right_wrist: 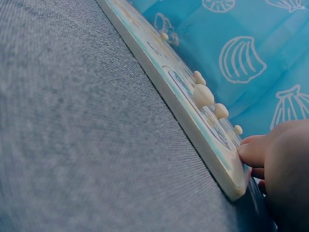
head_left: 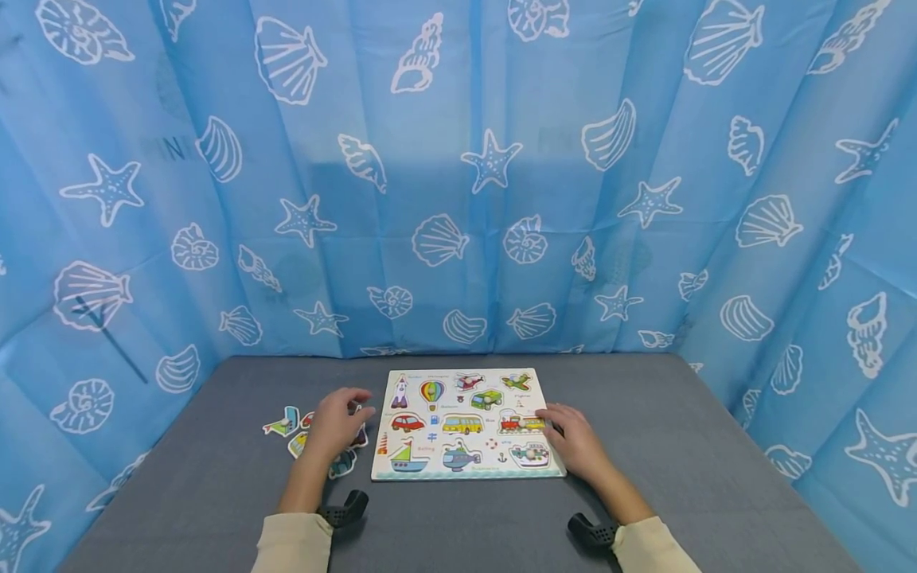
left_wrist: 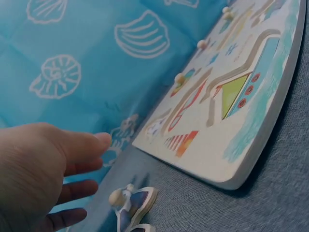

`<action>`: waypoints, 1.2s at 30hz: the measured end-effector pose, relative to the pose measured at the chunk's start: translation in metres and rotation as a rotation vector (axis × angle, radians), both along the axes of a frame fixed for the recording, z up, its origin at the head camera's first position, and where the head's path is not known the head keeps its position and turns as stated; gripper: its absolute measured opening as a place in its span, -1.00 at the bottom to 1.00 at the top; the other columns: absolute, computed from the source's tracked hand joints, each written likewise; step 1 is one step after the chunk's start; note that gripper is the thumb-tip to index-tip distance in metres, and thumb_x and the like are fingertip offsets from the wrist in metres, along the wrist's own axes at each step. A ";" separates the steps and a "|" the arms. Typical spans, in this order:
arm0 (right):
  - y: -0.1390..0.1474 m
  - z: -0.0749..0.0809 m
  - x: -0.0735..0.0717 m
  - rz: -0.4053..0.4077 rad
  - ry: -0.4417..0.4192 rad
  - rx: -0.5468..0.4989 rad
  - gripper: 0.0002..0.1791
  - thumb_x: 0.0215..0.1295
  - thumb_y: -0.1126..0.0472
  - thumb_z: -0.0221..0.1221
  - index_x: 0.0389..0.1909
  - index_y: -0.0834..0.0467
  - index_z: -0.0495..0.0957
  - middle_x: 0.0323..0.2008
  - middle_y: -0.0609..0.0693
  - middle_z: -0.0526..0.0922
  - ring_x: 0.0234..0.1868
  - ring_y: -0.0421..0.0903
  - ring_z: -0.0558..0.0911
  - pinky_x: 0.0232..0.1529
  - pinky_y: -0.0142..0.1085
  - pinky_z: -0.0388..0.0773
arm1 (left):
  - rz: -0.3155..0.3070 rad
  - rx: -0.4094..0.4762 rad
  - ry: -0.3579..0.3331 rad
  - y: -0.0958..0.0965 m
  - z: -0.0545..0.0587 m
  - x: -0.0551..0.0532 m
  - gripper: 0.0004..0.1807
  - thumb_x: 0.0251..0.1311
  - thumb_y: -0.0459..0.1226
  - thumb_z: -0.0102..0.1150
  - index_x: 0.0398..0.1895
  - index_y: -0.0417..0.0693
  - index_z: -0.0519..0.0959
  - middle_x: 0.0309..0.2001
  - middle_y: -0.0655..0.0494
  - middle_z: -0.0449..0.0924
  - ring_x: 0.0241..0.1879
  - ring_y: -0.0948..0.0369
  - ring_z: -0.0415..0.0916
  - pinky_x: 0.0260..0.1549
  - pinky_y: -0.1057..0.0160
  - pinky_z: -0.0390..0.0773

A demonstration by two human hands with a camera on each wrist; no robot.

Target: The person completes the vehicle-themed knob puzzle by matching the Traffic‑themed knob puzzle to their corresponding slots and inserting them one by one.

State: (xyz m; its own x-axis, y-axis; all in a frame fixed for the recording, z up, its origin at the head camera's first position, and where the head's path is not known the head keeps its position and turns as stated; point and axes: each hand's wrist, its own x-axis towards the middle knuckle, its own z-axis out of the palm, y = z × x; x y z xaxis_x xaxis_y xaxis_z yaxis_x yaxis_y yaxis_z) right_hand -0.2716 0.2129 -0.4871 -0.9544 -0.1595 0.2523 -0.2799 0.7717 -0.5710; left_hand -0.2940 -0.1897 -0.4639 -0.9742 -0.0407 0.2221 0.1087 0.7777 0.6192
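A wooden peg puzzle board (head_left: 446,398) with printed vehicles lies flat on the table. My left hand (head_left: 337,426) is held over loose puzzle pieces beside the board's left side, fingers apart and gently bent, with nothing in them. Below its fingertips in the left wrist view is a purple-and-white piece (left_wrist: 137,205) with a round knob. Part of the pile is covered by this hand; a green-and-teal piece (head_left: 282,422) shows at its left. My right hand (head_left: 576,446) rests at the board's right edge, thumb and fingertips touching it close to the train picture.
Round wooden knobs (right_wrist: 203,95) stand up from the board. A sailboat-shaped recess (left_wrist: 241,89) has no knob. The grey cloth-covered table (head_left: 466,525) ends at a blue shell-print curtain (head_left: 458,199) behind. Black bands (head_left: 344,509) circle both wrists.
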 end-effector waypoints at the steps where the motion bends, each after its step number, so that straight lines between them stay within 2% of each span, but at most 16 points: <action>1: 0.000 0.000 0.000 0.000 0.001 -0.001 -0.66 0.33 0.38 0.14 0.11 0.29 0.56 0.24 0.32 0.42 0.30 0.32 0.29 0.23 0.21 0.16 | 0.007 -0.006 -0.002 -0.001 0.000 0.000 -0.70 0.20 -0.23 0.31 0.00 -0.06 0.64 -0.10 0.04 0.60 -0.08 0.05 0.50 -0.11 -0.04 0.46; 7: -0.001 0.000 0.000 -0.002 0.005 0.001 -0.65 0.33 0.38 0.13 0.12 0.29 0.56 0.24 0.32 0.43 0.30 0.32 0.29 0.22 0.21 0.17 | 0.056 -0.090 -0.015 -0.009 -0.002 0.001 -0.77 0.12 -0.20 0.37 -0.16 -0.05 0.69 -0.30 0.11 0.55 -0.23 0.09 0.44 -0.21 -0.02 0.38; 12: 0.000 0.000 0.000 0.002 0.009 0.001 -0.66 0.33 0.38 0.14 0.11 0.29 0.56 0.23 0.32 0.44 0.29 0.31 0.29 0.22 0.21 0.17 | 0.070 -0.143 -0.065 -0.014 -0.004 0.002 -0.78 0.06 -0.18 0.43 -0.25 -0.05 0.69 -0.37 0.13 0.55 -0.29 0.10 0.46 -0.21 -0.04 0.39; 16: 0.000 0.000 0.000 0.005 0.010 -0.005 -0.66 0.32 0.37 0.14 0.11 0.29 0.56 0.22 0.32 0.44 0.29 0.32 0.30 0.23 0.21 0.17 | 0.087 -0.168 -0.103 -0.015 -0.006 0.003 -0.76 0.00 -0.15 0.47 -0.31 -0.06 0.69 -0.41 0.14 0.55 -0.34 0.11 0.46 -0.19 -0.05 0.37; 22: 0.000 -0.002 0.000 0.000 0.008 -0.006 -0.66 0.32 0.37 0.15 0.10 0.29 0.57 0.22 0.32 0.44 0.29 0.31 0.30 0.22 0.21 0.17 | 0.104 -0.173 -0.125 -0.014 -0.005 0.003 -0.79 -0.02 -0.14 0.48 -0.45 -0.02 0.64 -0.50 0.16 0.52 -0.42 0.13 0.41 -0.24 -0.02 0.33; 29: 0.001 -0.003 -0.002 0.002 0.014 0.004 -0.67 0.32 0.37 0.15 0.10 0.29 0.57 0.22 0.32 0.44 0.29 0.31 0.31 0.21 0.20 0.19 | 0.039 -0.136 -0.189 -0.017 0.000 -0.001 -0.81 0.04 -0.17 0.44 -0.50 0.00 0.60 -0.54 0.18 0.52 -0.50 0.18 0.41 -0.41 0.10 0.37; 36: 0.000 -0.003 -0.002 0.009 0.015 0.000 -0.67 0.32 0.38 0.14 0.10 0.29 0.57 0.22 0.33 0.44 0.29 0.33 0.30 0.21 0.21 0.18 | -0.010 -0.123 -0.241 -0.021 0.006 -0.012 -0.83 0.09 -0.22 0.41 -0.46 -0.04 0.58 -0.48 0.12 0.49 -0.44 0.15 0.40 -0.41 0.12 0.40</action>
